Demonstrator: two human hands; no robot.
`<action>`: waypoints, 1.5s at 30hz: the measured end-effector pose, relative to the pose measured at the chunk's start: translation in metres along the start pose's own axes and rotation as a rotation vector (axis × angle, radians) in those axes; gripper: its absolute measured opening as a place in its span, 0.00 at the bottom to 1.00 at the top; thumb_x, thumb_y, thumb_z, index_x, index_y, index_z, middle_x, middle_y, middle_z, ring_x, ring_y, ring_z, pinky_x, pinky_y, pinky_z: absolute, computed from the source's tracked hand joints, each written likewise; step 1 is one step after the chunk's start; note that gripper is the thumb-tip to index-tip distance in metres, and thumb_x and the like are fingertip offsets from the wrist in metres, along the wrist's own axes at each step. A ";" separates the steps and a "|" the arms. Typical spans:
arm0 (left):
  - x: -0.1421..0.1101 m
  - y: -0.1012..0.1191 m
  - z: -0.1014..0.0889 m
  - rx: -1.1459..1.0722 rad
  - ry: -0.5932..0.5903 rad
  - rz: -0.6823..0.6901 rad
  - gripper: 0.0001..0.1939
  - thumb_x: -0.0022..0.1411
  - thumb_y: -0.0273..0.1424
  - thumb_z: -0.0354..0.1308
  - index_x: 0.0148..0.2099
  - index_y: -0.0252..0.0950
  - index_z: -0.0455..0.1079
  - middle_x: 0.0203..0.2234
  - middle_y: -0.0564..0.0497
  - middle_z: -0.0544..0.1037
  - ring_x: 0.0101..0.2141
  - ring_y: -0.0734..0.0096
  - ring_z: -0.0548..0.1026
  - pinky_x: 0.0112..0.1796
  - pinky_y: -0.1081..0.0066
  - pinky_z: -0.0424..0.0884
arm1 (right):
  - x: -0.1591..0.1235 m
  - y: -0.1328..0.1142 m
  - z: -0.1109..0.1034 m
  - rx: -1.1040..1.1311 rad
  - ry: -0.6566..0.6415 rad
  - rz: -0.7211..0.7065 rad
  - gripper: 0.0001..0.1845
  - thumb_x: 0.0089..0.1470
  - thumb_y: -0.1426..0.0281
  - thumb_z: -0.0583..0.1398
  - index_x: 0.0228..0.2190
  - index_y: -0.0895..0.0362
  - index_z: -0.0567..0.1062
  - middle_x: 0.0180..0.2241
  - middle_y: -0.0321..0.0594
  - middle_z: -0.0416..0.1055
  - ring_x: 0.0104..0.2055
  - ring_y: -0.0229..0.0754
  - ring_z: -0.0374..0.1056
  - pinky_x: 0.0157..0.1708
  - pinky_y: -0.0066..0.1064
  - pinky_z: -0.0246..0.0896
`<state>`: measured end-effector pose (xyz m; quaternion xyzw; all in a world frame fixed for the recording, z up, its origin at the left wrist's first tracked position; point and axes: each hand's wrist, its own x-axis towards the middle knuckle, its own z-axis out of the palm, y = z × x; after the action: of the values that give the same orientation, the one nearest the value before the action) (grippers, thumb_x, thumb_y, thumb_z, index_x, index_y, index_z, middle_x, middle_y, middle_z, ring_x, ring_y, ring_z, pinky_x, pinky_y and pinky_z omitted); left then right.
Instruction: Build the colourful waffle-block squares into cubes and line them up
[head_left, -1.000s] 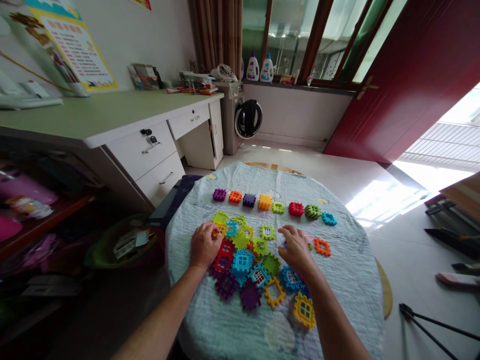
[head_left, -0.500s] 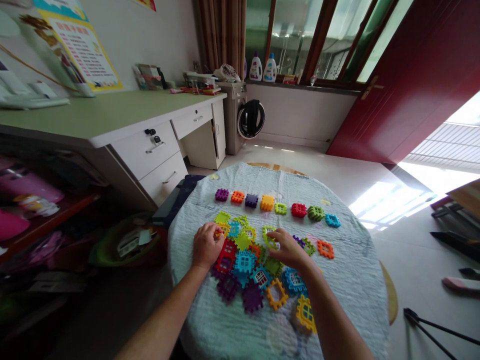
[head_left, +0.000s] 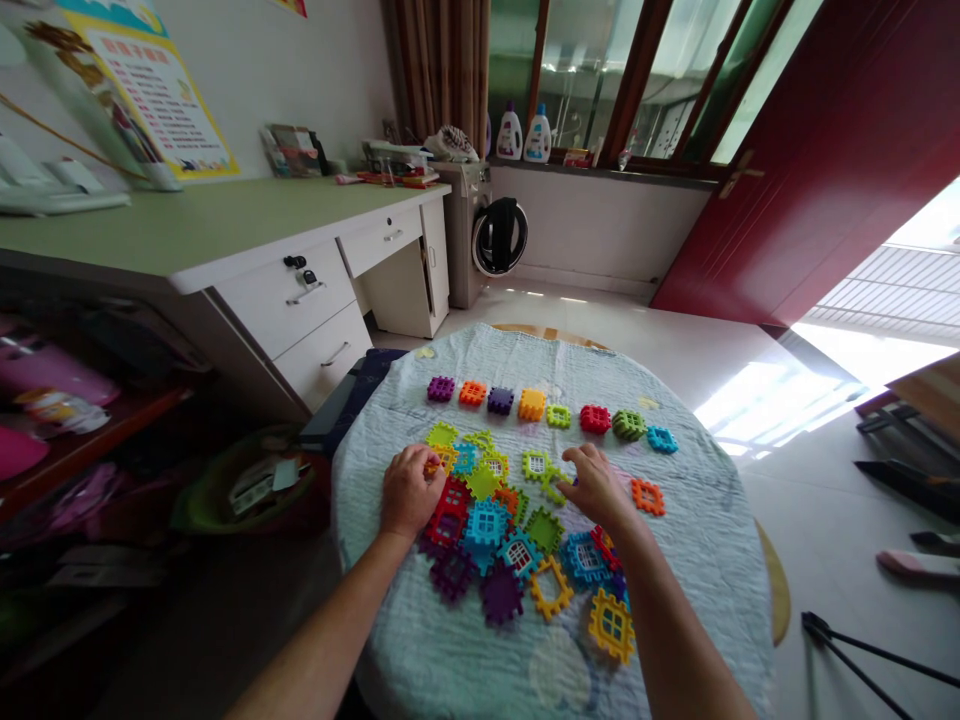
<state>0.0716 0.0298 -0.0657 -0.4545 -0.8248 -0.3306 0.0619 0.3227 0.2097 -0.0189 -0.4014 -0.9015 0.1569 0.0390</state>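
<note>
My left hand (head_left: 409, 492) rests at the left edge of a pile of notched plastic building tiles, its fingers curled by a yellow tile (head_left: 444, 458). What sits between those fingertips is mostly hidden. Thumb and index finger apart, my right hand (head_left: 598, 488) hovers right of a lime window tile (head_left: 535, 464), its thumb close to a lime frame piece (head_left: 553, 487). Between and below the hands lie a red tile (head_left: 452, 498), a light blue tile (head_left: 487, 522), a dark purple tile (head_left: 502, 594), a green tile (head_left: 544, 530) and a yellow frame (head_left: 551, 588).
Beyond the pile, a row of coloured tile stacks (head_left: 532, 404) crosses the round table's cloth (head_left: 420, 640). An orange frame (head_left: 648, 497) lies right of my right hand. A desk (head_left: 247, 220) stands at left, a washing machine (head_left: 469, 235) behind, a tripod leg (head_left: 877, 650) at right.
My right hand has shifted right, off the lime window tile, uncovering it and the green tile. Tiles right of it are now covered by the hand. My left hand stays in place.
</note>
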 end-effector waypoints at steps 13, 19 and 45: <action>-0.001 -0.001 0.001 0.003 -0.007 -0.003 0.02 0.55 0.29 0.54 0.33 0.39 0.67 0.37 0.47 0.75 0.41 0.59 0.72 0.47 0.60 0.67 | 0.002 -0.020 0.005 -0.064 0.022 -0.018 0.21 0.46 0.65 0.65 0.44 0.56 0.73 0.43 0.46 0.67 0.46 0.48 0.61 0.45 0.34 0.53; 0.000 -0.001 0.000 0.013 0.001 -0.001 0.02 0.55 0.29 0.54 0.33 0.39 0.67 0.37 0.46 0.74 0.41 0.59 0.72 0.47 0.60 0.67 | 0.030 -0.034 0.001 -0.120 -0.127 -0.125 0.23 0.45 0.67 0.67 0.45 0.56 0.74 0.46 0.48 0.66 0.49 0.51 0.59 0.45 0.36 0.53; 0.001 -0.002 0.001 0.002 -0.002 0.015 0.03 0.55 0.28 0.53 0.33 0.38 0.68 0.37 0.46 0.75 0.41 0.59 0.72 0.47 0.60 0.67 | 0.059 -0.007 -0.011 -0.169 -0.071 -0.098 0.25 0.44 0.63 0.65 0.46 0.55 0.73 0.46 0.45 0.67 0.48 0.50 0.59 0.44 0.36 0.50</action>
<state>0.0702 0.0303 -0.0670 -0.4609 -0.8217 -0.3290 0.0641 0.2795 0.2516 -0.0092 -0.3531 -0.9308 0.0926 -0.0195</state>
